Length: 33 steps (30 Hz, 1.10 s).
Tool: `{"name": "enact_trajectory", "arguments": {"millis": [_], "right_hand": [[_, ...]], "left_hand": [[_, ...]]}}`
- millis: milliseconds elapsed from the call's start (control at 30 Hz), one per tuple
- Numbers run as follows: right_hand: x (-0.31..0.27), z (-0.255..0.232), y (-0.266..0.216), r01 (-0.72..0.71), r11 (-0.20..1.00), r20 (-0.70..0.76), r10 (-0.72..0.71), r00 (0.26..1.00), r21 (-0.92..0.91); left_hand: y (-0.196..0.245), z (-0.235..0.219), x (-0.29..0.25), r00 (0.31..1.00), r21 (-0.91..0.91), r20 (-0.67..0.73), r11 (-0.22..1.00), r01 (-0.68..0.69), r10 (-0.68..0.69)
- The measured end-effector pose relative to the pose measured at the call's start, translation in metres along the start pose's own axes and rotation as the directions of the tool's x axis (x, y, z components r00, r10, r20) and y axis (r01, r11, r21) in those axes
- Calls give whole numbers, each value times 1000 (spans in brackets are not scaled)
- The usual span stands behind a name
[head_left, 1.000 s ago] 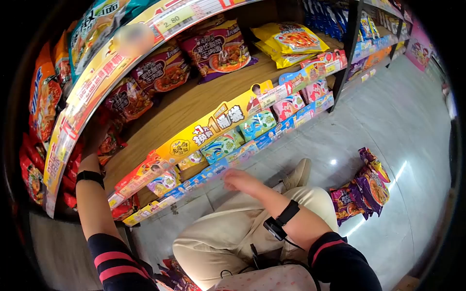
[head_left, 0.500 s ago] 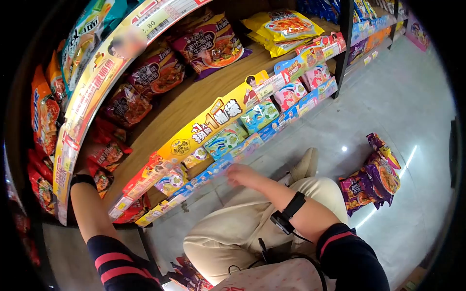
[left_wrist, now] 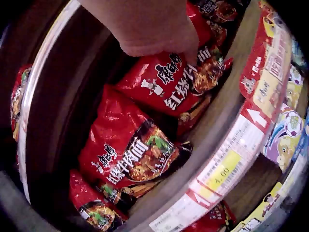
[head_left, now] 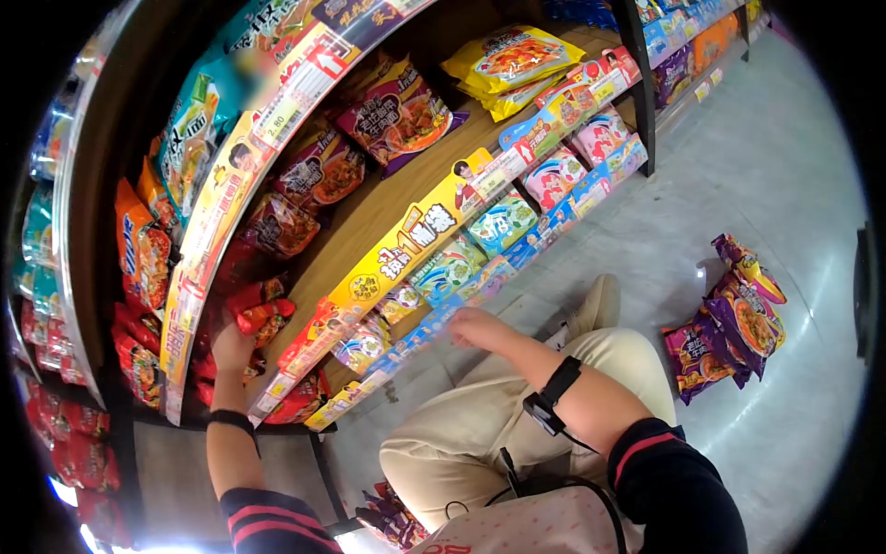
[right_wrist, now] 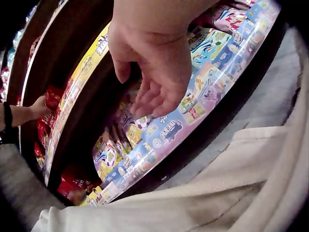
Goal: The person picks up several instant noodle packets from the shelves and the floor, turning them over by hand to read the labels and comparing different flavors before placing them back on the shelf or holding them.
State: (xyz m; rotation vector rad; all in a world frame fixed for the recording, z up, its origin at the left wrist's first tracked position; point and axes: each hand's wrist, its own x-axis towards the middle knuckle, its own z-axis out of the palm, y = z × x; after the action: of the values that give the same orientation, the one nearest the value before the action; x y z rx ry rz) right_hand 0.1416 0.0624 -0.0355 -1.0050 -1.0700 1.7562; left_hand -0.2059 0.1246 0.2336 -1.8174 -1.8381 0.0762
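My left hand (head_left: 231,346) grips a red instant noodle packet (left_wrist: 166,79) on the shelf at the left; in the left wrist view its fingertips are hidden behind the packet. Below that lies another red noodle packet (left_wrist: 128,150), with a smaller part of one at its lower left. In the right wrist view the left hand shows at the far left, on the red packets. My right hand (right_wrist: 154,67) hangs loosely curled with nothing in it, in front of the lowest shelf with its small colourful packets (head_left: 503,222).
Purple noodle packets (head_left: 392,115) and yellow ones (head_left: 517,60) lie along the same wooden shelf, behind a price strip (head_left: 406,245). An upper shelf edge (head_left: 217,222) curves over the left hand. More purple packets (head_left: 734,319) lie on the grey floor at the right, beside the person's bent leg (head_left: 609,369).
The left hand, earlier hidden under the upper shelf edge, now shows beside the red packets. The head view has swung left. The right hand stays in front of the lowest shelf.
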Motion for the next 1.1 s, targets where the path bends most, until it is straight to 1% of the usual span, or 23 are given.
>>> {"name": "enact_trajectory", "arguments": {"millis": [100, 133, 167, 233, 267, 300, 333, 367, 400, 433, 500, 533, 567, 600, 633, 700, 733, 767, 800, 967, 1033, 1067, 1100], "right_hand": [[-7, 0, -6, 9, 1000, -12, -9, 1000, 15], [-5, 1, -4, 17, 1000, -8, -17, 1000, 18], [-2, 1, 1, 38, 998, -20, -37, 999, 49], [-1, 1, 3, 65, 995, -28, -63, 998, 81], [1, 1, 1, 81, 995, 5, -82, 997, 54], [1, 1, 0, 97, 995, 38, -98, 994, 25], [-4, 2, -3, 95, 995, 45, -96, 994, 20], [-13, 5, -11, 162, 986, 107, -167, 980, 46], [-18, 9, -18, 228, 971, 171, -237, 956, 74], [-22, 11, -19, 221, 973, 191, -230, 954, 66], [-25, 16, -28, 362, 923, 330, -384, 863, 127], [-33, 15, -35, 355, 928, 350, -373, 860, 115], [-46, 14, -47, 256, 920, 436, -369, 821, 296], [-50, 12, -54, 135, 884, 503, -374, 779, 447], [-49, 6, -47, 133, 896, 506, -356, 786, 424], [-47, -5, -30, -137, 799, 520, -240, 820, 585], [-58, -4, -41, -79, 840, 369, -149, 917, 536], [-57, -10, -43, -78, 855, 358, -130, 925, 514], [-52, -12, -45, -44, 869, 286, -113, 952, 492], [-32, -22, -41, 20, 867, 40, -46, 998, 497], [-23, -33, -32, 16, 878, 70, -57, 996, 479], [-21, -36, -33, 44, 887, 62, -81, 995, 459], [-19, -37, -33, 71, 896, 55, -105, 993, 439]], "left_hand": [[11, -29, -32, 990, -80, -110, 992, -96, 87], [15, -37, -43, 942, -82, -269, 970, -230, 201], [21, -49, -56, 941, -75, -274, 971, -229, 200], [45, -79, -86, 754, 32, -526, 895, -445, 394], [49, -81, -100, 753, 38, -528, 896, -442, 393], [52, -80, -116, 792, -275, -555, 842, -463, 254], [59, -80, -131, 838, -560, -534, 696, -450, 112], [72, -90, -144, 817, -576, -556, 637, -512, 154], [84, -95, -155, 860, -687, -498, 553, -472, 115], [98, -100, -170, 900, -785, -428, 460, -414, 78], [135, -107, -186, 946, -933, -309, 224, -282, -97], [139, -97, -193, 988, -990, -116, 95, -107, -98], [141, -81, -199, 994, -997, 76, -38, 74, -73], [153, -63, -193, 990, -987, 84, -143, 68, -109], [172, -49, -184, 986, -967, 97, -249, 60, -139], [205, -28, -172, 971, -905, 171, -416, 87, -170], [216, -22, -169, 954, -886, 276, -417, 204, -119], [227, -7, -164, 963, -876, 225, -463, 135, -146], [232, 3, -159, 963, -875, 223, -468, 128, -152], [242, 22, -151, 942, -868, 295, -458, 193, -161], [234, 41, -151, 931, -824, 340, -521, 224, -137], [229, 57, -155, 905, -711, 415, -653, 259, -92], [226, 57, -153, 891, -603, 443, -769, 213, -101]]}}
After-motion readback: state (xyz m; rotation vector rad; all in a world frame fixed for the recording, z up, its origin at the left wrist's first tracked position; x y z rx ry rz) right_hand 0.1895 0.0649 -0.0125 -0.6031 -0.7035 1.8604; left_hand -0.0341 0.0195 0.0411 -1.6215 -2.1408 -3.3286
